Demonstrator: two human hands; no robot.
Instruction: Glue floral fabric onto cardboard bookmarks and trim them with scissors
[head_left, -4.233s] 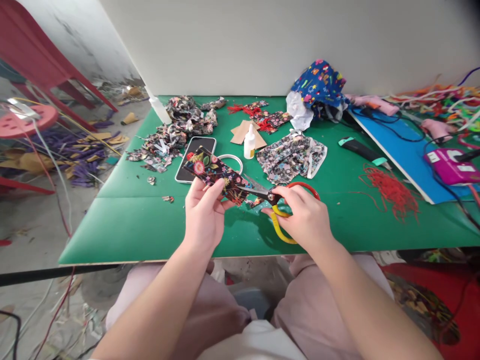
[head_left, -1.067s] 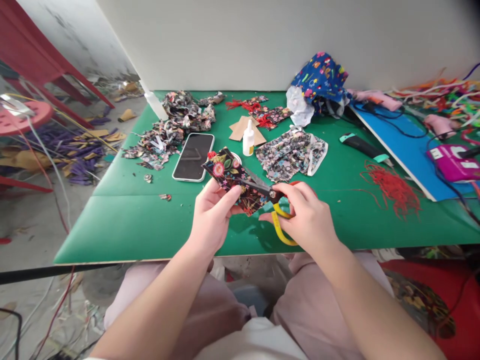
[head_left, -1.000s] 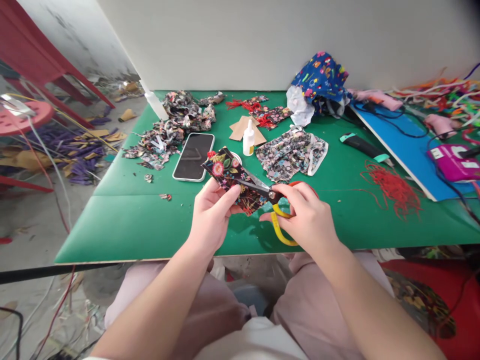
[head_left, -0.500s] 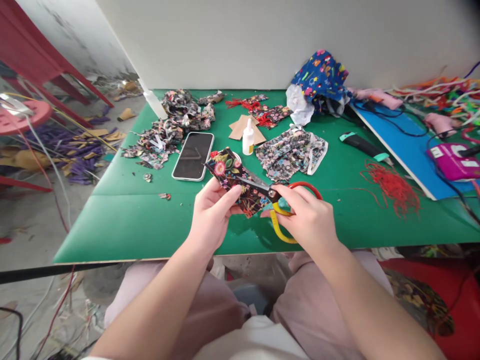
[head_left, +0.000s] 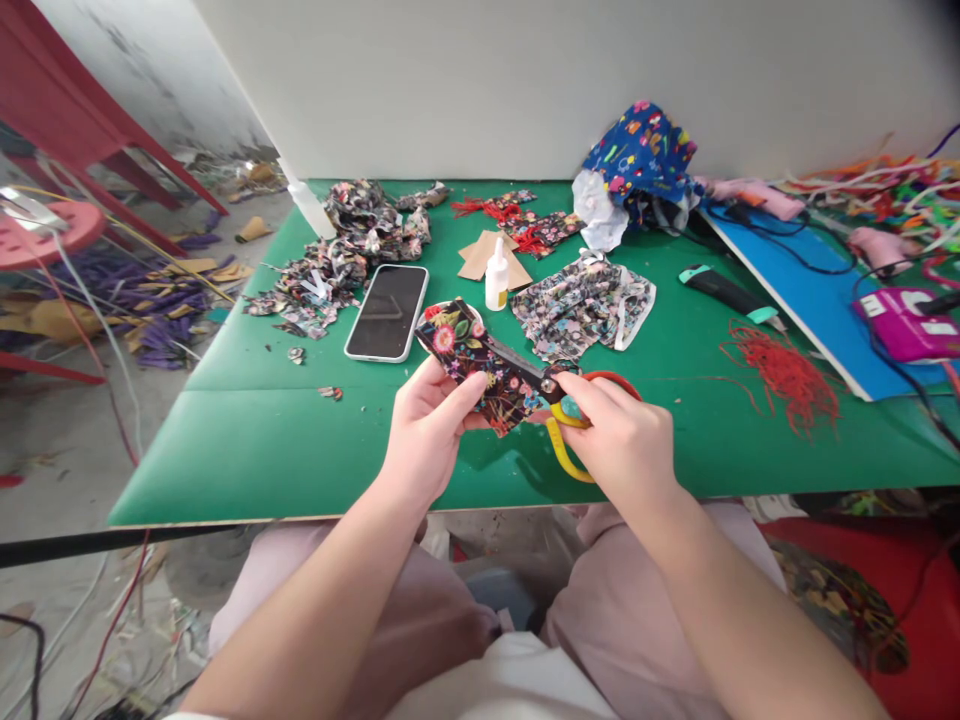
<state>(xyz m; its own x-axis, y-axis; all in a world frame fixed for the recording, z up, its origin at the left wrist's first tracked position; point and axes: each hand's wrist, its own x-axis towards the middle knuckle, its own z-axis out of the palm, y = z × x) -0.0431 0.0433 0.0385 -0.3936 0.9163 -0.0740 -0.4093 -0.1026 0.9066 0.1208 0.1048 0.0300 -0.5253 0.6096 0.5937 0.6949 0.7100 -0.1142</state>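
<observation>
A dark floral piece of fabric (head_left: 456, 342) is pinched between the thumb and fingers of my left hand (head_left: 427, 425), held above the front of the table. My right hand (head_left: 626, 440) grips a pair of scissors (head_left: 564, 458) with yellow and red-orange handles. Their blades point up and left along the fabric's upper right edge; how far they are parted is hard to see. Behind the fabric, a round white rim shows in part. A small white glue bottle (head_left: 496, 278) stands just beyond, with brown card pieces (head_left: 474, 258) behind it.
On the green table (head_left: 262, 450), a phone (head_left: 386, 312) lies left of the fabric, near crumpled floral scraps (head_left: 367, 225). A gathered floral cloth (head_left: 581, 305), a black-and-teal cutter (head_left: 727, 292), red threads (head_left: 787, 375) and a blue board (head_left: 810, 300) lie to the right.
The scissor blades have moved from across the fabric to its upper right edge, and the handles have shifted slightly right. The fabric has moved slightly right in my left hand.
</observation>
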